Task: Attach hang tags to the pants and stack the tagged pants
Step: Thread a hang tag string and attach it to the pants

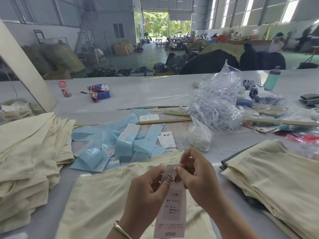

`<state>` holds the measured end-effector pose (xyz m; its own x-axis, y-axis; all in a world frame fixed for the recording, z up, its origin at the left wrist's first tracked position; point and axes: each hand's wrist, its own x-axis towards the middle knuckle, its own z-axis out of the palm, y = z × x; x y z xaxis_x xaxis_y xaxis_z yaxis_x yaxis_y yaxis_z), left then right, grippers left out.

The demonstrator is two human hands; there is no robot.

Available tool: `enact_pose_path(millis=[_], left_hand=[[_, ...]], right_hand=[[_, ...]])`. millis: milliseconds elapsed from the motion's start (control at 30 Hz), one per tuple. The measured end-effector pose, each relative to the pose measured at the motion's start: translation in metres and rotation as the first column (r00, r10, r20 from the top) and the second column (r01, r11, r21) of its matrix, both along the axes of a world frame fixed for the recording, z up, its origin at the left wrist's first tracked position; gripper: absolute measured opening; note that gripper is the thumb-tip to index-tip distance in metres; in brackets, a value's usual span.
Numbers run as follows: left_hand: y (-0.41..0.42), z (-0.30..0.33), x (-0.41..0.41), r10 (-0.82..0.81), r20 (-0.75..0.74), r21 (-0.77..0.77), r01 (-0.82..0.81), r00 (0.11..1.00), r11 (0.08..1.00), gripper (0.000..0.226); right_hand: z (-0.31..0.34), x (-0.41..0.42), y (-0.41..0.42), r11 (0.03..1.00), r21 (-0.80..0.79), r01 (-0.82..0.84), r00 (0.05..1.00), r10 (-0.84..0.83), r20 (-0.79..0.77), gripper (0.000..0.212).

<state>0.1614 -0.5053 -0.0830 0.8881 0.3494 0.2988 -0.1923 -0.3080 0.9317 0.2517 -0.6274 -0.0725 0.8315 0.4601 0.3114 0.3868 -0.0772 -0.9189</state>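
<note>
The setting is a large factory hall; I work at a long pale grey worktop [155,94] that runs across the view.

Nearest to me, one pair of cream pants [107,200] lies flat on the worktop under my hands. Above it I hold a long white hang tag [173,209] upright, its printed face toward me, reading "1103#" and size "L".

Left hand [146,192]: fingers curled, thumb and forefinger pinching the upper left part of the tag. A silver bangle [120,230] sits on that wrist.

Right hand [195,173]: fingers curled, fingertips pinching the top edge of the tag at its hole. I cannot tell whether a string is between the fingertips.

At near left, a tall stack of folded cream pants [29,163] rests on the worktop. At near right, a second, flatter stack of cream pants [276,178] lies on it.

Beyond my hands, loose light blue bags [110,144] and small white labels are scattered, with a small pile of white hang tags [166,139] beside them. Just right of these lies a clear bag of white string [198,137].

Farther off, a heap of clear plastic fasteners [215,104] sits right of centre, a wooden ruler [165,120] lying left of it. At far right stands a teal bottle [271,79].
</note>
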Motion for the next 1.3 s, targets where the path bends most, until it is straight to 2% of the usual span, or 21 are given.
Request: enact_pose_path(millis=[100, 167, 267, 333, 433, 533, 600, 633, 700, 833, 933, 1000, 1067, 1133, 1200, 1300], left_hand=[[-0.003, 0.004, -0.001, 0.0, 0.066, 0.051, -0.004, 0.998, 0.999, 0.018], [-0.002, 0.005, 0.001, 0.012, 0.089, -0.056, -0.007, 0.996, 0.998, 0.029], [0.001, 0.005, 0.007, -0.002, 0.05, -0.244, 0.014, 0.999, 0.97, 0.02], [-0.001, 0.002, 0.011, -0.026, 0.032, -0.294, 0.035, 0.999, 0.955, 0.013], [-0.007, -0.001, 0.015, -0.045, 0.017, -0.341, 0.048, 0.999, 0.939, 0.019], [-0.014, -0.004, 0.02, -0.042, 0.0, -0.251, 0.04, 0.999, 0.967, 0.022], [-0.02, -0.009, 0.027, 0.037, -0.015, 0.003, -0.037, 0.999, 0.999, 0.025], [-0.025, -0.011, 0.032, 0.085, -0.009, 0.149, -0.082, 0.996, 0.985, 0.029], [-0.034, -0.012, 0.04, 0.115, 0.01, 0.265, -0.113, 0.993, 0.958, 0.034], [-0.053, -0.016, 0.056, 0.063, 0.023, 0.209, -0.067, 0.998, 0.976, 0.033], [-0.06, -0.023, 0.068, 0.059, 0.016, 0.158, -0.061, 0.998, 0.986, 0.033], [-0.062, -0.03, 0.072, 0.059, -0.013, 0.112, -0.057, 0.998, 0.992, 0.031], [-0.063, -0.041, 0.078, 0.056, -0.051, 0.08, -0.052, 0.997, 0.995, 0.028], [-0.059, -0.055, 0.087, 0.093, -0.102, 0.089, -0.085, 0.99, 0.992, 0.024], [-0.049, -0.071, 0.097, 0.164, -0.174, 0.112, -0.146, 0.971, 0.983, 0.02], [-0.029, -0.094, 0.11, 0.267, -0.287, 0.156, -0.23, 0.92, 0.961, 0.019]], right_hand=[[0.001, -0.002, -0.002, 0.998, 0.048, -0.034, 0.999, 0.035, -0.024, 0.022], [0.001, -0.004, -0.005, 0.987, 0.13, -0.095, 0.991, 0.106, -0.081, 0.028], [0.003, -0.008, -0.009, 0.962, 0.219, -0.162, 0.969, 0.197, -0.148, 0.026], [0.003, -0.009, -0.012, 0.955, 0.244, -0.169, 0.962, 0.213, -0.168, 0.026], [0.0, -0.01, -0.022, 0.96, 0.214, -0.181, 0.955, 0.224, -0.195, 0.025], [-0.004, -0.009, -0.034, 0.98, 0.153, -0.13, 0.962, 0.161, -0.219, 0.022], [-0.013, -0.003, -0.046, 0.999, 0.008, 0.05, 0.995, -0.049, -0.086, 0.02], [-0.017, 0.001, -0.053, 0.987, -0.062, 0.145, 0.989, -0.146, -0.009, 0.021], [-0.019, 0.008, -0.064, 0.984, -0.075, 0.164, 0.986, -0.166, -0.027, 0.024], [-0.019, 0.017, -0.073, 0.999, 0.043, -0.021, 0.966, 0.031, -0.257, 0.025], [-0.026, 0.027, -0.079, 1.0, 0.008, -0.002, 0.949, 0.004, -0.315, 0.01], [-0.033, 0.035, -0.084, 0.997, -0.075, 0.019, 0.95, -0.042, -0.31, 0.004], [-0.04, 0.046, -0.089, 0.974, -0.218, 0.062, 0.972, -0.108, -0.208, 0.01], [-0.045, 0.061, -0.094, 0.91, -0.35, 0.222, 0.972, -0.234, 0.007, 0.014], [-0.043, 0.078, -0.099, 0.826, -0.376, 0.42, 0.904, -0.347, 0.249, 0.012], [-0.034, 0.107, -0.103, 0.766, -0.307, 0.564, 0.788, -0.388, 0.479, 0.008]])
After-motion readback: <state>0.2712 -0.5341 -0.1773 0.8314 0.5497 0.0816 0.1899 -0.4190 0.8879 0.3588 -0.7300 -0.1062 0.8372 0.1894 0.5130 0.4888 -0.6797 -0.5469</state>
